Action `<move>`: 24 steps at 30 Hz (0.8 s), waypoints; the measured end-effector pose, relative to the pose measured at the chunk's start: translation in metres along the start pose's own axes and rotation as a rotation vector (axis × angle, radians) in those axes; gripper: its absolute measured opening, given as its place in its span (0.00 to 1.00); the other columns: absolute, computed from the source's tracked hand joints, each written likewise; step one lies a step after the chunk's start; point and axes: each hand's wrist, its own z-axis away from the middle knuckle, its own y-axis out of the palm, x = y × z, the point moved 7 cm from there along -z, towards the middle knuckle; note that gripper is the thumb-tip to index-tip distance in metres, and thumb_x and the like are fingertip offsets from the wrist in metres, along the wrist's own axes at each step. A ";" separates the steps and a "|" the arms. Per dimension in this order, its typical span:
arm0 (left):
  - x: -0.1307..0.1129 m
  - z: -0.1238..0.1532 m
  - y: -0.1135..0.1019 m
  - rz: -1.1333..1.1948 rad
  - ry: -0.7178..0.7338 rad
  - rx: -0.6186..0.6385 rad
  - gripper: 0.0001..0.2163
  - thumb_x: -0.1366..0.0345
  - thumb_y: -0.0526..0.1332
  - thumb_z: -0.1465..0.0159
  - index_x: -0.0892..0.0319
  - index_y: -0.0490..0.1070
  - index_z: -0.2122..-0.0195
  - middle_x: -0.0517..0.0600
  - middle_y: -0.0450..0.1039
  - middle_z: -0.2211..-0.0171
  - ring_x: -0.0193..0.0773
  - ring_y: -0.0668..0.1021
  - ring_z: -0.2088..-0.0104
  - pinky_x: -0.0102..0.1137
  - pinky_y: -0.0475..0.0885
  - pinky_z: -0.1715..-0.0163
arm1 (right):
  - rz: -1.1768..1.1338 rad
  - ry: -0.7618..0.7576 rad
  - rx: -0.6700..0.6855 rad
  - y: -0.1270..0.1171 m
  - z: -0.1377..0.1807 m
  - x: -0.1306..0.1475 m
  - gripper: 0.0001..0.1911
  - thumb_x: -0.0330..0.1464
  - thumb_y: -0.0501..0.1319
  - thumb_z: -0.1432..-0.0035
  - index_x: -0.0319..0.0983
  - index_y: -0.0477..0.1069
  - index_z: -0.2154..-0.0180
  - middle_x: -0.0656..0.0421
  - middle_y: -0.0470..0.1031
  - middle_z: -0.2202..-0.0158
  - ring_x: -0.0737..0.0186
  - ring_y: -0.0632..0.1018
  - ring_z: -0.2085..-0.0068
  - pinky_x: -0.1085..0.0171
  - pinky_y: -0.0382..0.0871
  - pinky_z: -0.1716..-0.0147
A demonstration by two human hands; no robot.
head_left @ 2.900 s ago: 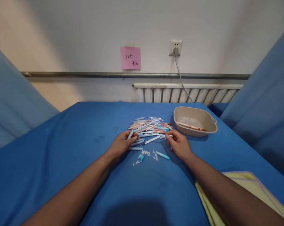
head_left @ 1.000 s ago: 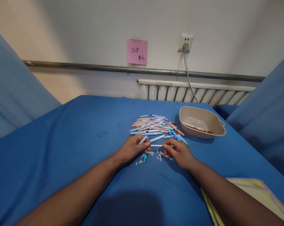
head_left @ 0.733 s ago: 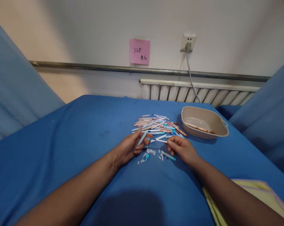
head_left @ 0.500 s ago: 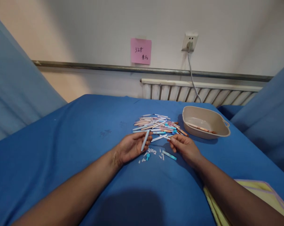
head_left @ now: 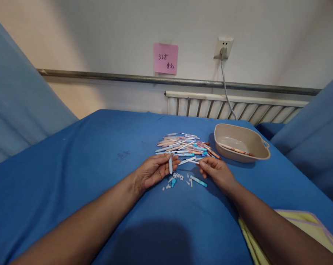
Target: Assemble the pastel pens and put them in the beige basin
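My left hand (head_left: 153,170) lies palm-up on the blue cloth (head_left: 86,158) and pinches a pale blue pen barrel (head_left: 170,164) between thumb and fingers, the barrel pointing down. My right hand (head_left: 216,172) rests beside it and pinches a thin white refill (head_left: 190,161) at the near edge of the pile of pens (head_left: 184,146). Small white and blue pen bits (head_left: 175,179) lie scattered between the two hands, with a light blue pen part (head_left: 199,181) next to my right hand.
A beige tray (head_left: 253,154) stands to the right of the pile with one orange pen (head_left: 235,149) inside. A yellow cloth (head_left: 301,228) lies at the lower right. Behind the table are a radiator (head_left: 227,108), a rail, a wall socket and a pink note (head_left: 165,58).
The two hands held the barrel and refill together near the bits, then drew apart. My left hand turned palm-up and swung the barrel upright; my right hand carried the refill toward the pile.
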 end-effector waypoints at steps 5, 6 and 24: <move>0.002 -0.001 -0.003 0.133 -0.057 -0.076 0.10 0.78 0.50 0.34 0.75 0.66 0.55 0.62 0.77 0.65 0.39 0.81 0.67 0.27 0.79 0.65 | 0.000 -0.018 -0.015 -0.001 0.000 0.002 0.17 0.46 0.62 0.49 0.38 0.68 0.72 0.63 0.68 0.78 0.71 0.67 0.79 0.68 0.59 0.77; 0.002 -0.001 -0.003 0.153 -0.071 -0.072 0.10 0.77 0.49 0.34 0.75 0.65 0.54 0.62 0.77 0.66 0.39 0.81 0.67 0.27 0.79 0.66 | -0.001 -0.017 -0.016 -0.001 0.000 0.002 0.17 0.46 0.62 0.49 0.38 0.68 0.72 0.63 0.68 0.78 0.71 0.67 0.79 0.68 0.59 0.77; -0.006 -0.002 -0.004 -0.269 0.100 0.000 0.07 0.73 0.63 0.40 0.63 0.67 0.62 0.50 0.74 0.70 0.31 0.77 0.76 0.24 0.74 0.75 | 0.069 -0.050 -0.043 -0.004 0.000 0.007 0.17 0.47 0.61 0.48 0.38 0.68 0.73 0.63 0.68 0.78 0.70 0.67 0.79 0.68 0.61 0.77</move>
